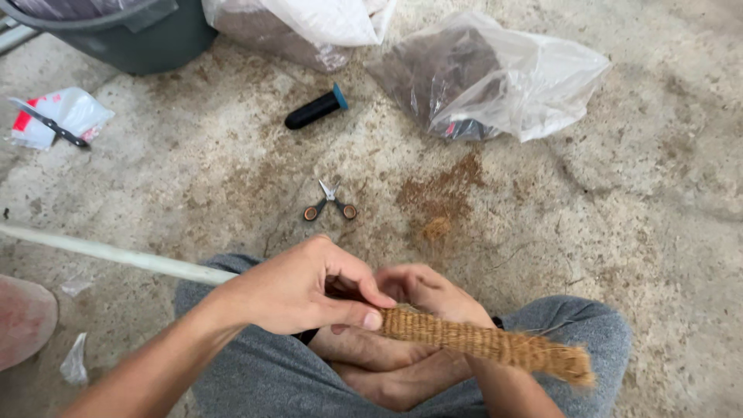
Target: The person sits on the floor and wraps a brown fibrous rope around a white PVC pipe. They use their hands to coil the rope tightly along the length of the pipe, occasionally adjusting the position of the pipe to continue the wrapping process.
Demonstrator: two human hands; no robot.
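Left hand (298, 290) is pinched thumb-to-finger on the coir-wrapped pole (487, 344) at its wrap edge, frame 6 o'clock, over the lap. Right hand (402, 340) is clamped on it from below. Judgement: keep turns tight and butted, hold tension. Scissors (330, 203) lie at 12 o'clock from the hands.

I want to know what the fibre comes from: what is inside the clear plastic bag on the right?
The clear plastic bag shows dark brown loose fibre through its film. Crumpled folds hide its far right side and bottom.
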